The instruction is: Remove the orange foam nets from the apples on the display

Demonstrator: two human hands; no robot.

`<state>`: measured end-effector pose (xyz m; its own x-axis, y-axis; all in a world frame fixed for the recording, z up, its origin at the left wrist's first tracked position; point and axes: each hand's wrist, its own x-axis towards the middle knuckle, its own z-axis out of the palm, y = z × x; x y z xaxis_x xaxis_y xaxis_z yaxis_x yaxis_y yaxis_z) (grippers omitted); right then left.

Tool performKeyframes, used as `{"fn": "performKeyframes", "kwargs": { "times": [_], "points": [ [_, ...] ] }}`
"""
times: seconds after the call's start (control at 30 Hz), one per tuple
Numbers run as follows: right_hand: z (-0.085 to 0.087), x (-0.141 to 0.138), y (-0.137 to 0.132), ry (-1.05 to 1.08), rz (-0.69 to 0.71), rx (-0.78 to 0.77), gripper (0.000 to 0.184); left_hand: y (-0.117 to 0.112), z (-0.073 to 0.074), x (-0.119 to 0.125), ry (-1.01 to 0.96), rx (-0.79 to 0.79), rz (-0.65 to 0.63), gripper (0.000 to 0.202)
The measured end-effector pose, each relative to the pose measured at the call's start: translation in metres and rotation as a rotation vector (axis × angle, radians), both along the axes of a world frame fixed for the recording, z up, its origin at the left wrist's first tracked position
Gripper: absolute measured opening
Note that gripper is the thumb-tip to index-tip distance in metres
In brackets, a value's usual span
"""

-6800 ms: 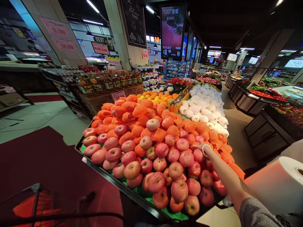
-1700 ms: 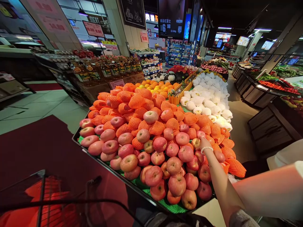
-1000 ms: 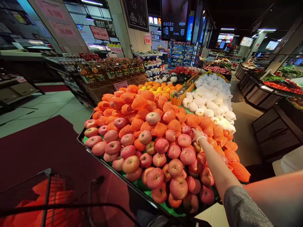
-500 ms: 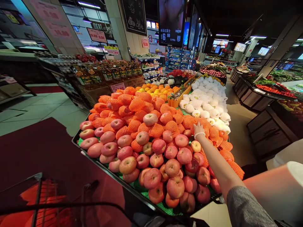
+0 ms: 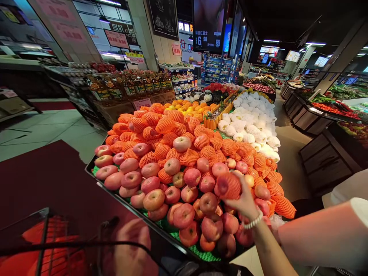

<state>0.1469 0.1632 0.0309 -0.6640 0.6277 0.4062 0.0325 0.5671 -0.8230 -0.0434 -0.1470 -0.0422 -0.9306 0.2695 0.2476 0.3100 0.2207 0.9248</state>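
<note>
My right hand point(image 5: 244, 201), with a beaded bracelet at the wrist, is closed around an apple in an orange foam net point(image 5: 230, 185). It holds the apple above the front right of a heap of bare red apples point(image 5: 184, 215). More apples in orange foam nets point(image 5: 165, 125) lie behind them. My left hand point(image 5: 132, 245) is at the lower left, off the display's front edge and blurred. Its fingers look loosely apart, and nothing shows in them. A dark cable or strap passes across it.
At the right is another person's bare arm point(image 5: 313, 234), close to a clear plastic bag point(image 5: 277, 221). A wire basket point(image 5: 54, 245) with red-orange contents stands at lower left. Pears in white nets point(image 5: 244, 128) and oranges point(image 5: 189, 109) lie farther back. The display has a black rim point(image 5: 161, 234).
My right hand has drawn back toward me from the netted apples and now holds one. My left hand has come into view at lower left. The other person's arm has moved inward.
</note>
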Motion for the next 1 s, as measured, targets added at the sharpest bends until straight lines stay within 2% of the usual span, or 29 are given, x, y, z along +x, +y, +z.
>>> {"fn": "performKeyframes", "kwargs": {
  "times": [0.03,0.07,0.1,0.13,0.17,0.23,0.27,0.33,0.43,0.5,0.53,0.63,0.73,0.8,0.87,1.0],
  "points": [
    [-0.001,0.0,-0.024,-0.005,0.09,0.008,0.092,0.014,-0.003,0.011,-0.065,0.013,-0.153,0.065],
    [-0.004,0.0,-0.046,-0.041,0.16,0.042,0.093,0.029,-0.005,0.023,-0.177,0.033,-0.382,0.07],
    [-0.008,-0.001,-0.064,-0.085,0.219,0.087,0.095,0.044,-0.004,0.036,-0.266,0.091,-0.527,0.081],
    [-0.012,-0.001,-0.079,-0.11,0.26,0.151,0.096,0.057,-0.002,0.047,-0.34,0.128,-0.614,0.092],
    [-0.016,0.0,-0.09,-0.122,0.291,0.216,0.096,0.068,0.001,0.057,-0.407,0.14,-0.648,0.102],
    [-0.022,0.003,-0.101,-0.097,0.346,0.268,0.097,0.082,0.006,0.071,-0.522,0.128,-0.605,0.11],
    [-0.024,0.006,-0.103,-0.056,0.364,0.231,0.096,0.086,0.007,0.074,-0.571,0.116,-0.581,0.11],
    [-0.022,0.013,-0.1,0.055,0.337,0.036,0.085,0.087,0.005,0.074,-0.613,0.141,-0.551,0.107],
    [-0.015,0.022,-0.093,0.11,0.222,-0.257,0.042,0.082,-0.001,0.07,-0.469,0.211,-0.608,0.111],
    [-0.013,0.025,-0.088,0.072,0.21,-0.331,0.031,0.079,0.0,0.068,-0.307,0.216,-0.686,0.114],
    [-0.013,0.026,-0.086,0.066,0.229,-0.34,0.036,0.078,0.002,0.067,-0.236,0.195,-0.732,0.114],
    [-0.022,0.027,-0.082,0.076,0.308,-0.33,0.069,0.076,0.013,0.063,-0.09,0.091,-0.83,0.109],
    [-0.037,0.029,-0.079,0.022,0.358,-0.303,0.095,0.077,0.021,0.059,0.039,0.026,-0.902,0.104],
    [-0.049,0.032,-0.077,-0.024,0.37,-0.277,0.108,0.079,0.021,0.057,0.116,-0.009,-0.941,0.101],
    [-0.061,0.035,-0.075,-0.049,0.327,-0.257,0.112,0.083,0.018,0.055,0.215,-0.058,-0.954,0.091],
    [-0.079,0.041,-0.074,-0.042,0.095,-0.254,0.097,0.092,0.008,0.051,0.472,-0.182,-0.909,0.055]
  ]
}}
